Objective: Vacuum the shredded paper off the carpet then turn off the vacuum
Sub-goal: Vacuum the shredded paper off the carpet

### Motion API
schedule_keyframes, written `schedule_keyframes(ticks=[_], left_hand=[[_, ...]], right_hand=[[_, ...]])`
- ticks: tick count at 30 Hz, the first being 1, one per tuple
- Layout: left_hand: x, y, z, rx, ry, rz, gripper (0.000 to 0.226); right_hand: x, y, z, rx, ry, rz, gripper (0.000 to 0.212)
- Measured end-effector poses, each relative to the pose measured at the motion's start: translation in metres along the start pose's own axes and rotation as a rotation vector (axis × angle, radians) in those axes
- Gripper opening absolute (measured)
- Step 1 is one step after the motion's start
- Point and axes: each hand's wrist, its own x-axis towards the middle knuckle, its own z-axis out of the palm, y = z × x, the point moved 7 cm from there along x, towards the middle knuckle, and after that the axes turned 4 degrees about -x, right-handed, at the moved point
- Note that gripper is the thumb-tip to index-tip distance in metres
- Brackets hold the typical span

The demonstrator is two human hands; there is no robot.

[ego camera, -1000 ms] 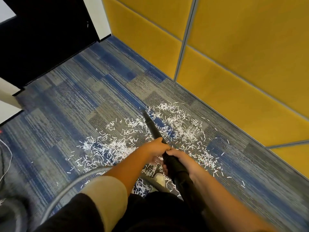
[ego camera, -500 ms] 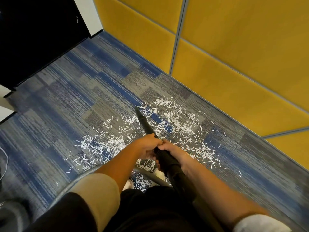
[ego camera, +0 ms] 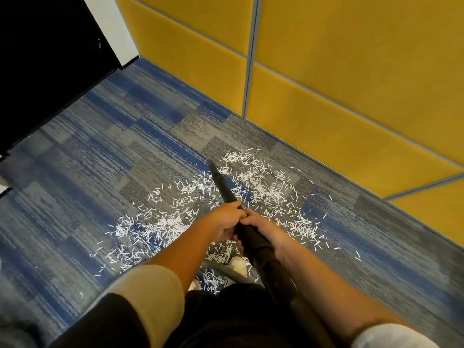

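Note:
White shredded paper (ego camera: 266,187) lies scattered over the blue and grey carpet (ego camera: 105,151) in front of me. A black vacuum wand (ego camera: 223,184) slants forward through the paper, its narrow tip on the carpet near the pile's far edge. My left hand (ego camera: 223,222) grips the wand from the left. My right hand (ego camera: 263,226) grips it from the right, just behind and touching the left. The vacuum body is out of view.
A yellow padded wall (ego camera: 326,84) runs along the right, close to the paper. A dark doorway (ego camera: 45,59) with a white frame is at the far left. A grey hose (ego camera: 226,271) curves past my white shoe (ego camera: 237,264) near my legs.
The view has swung left and down, so the wall and paper sit further right in frame. Both hands keep their grip on the wand, whose tip stays at the pile's far edge.

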Motion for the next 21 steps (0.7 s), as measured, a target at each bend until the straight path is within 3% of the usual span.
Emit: schedule_keyframes(ticks=[2,8,14,19,21], left_hand=[[-0.001,-0.006,-0.011,-0.012,0.013,-0.013,0.046],[-0.004,-0.012,-0.033,-0.003,0.078,0.001,0.019],[-0.001,-0.005,-0.031,0.015,0.082,-0.004,0.018],[0.007,0.006,-0.025,-0.021,0.101,0.021,0.045],[0.005,0.014,-0.022,-0.027,0.093,0.036,0.035]], right_hand=[[0.006,0.003,0.009,-0.03,-0.013,0.012,0.038],[0.013,0.002,0.03,-0.067,-0.075,0.005,0.041],[0.012,-0.001,0.025,-0.022,-0.068,0.016,0.035],[0.016,-0.015,0.019,-0.057,-0.039,-0.028,0.033],[0.015,-0.02,0.017,-0.04,-0.045,-0.03,0.034]])
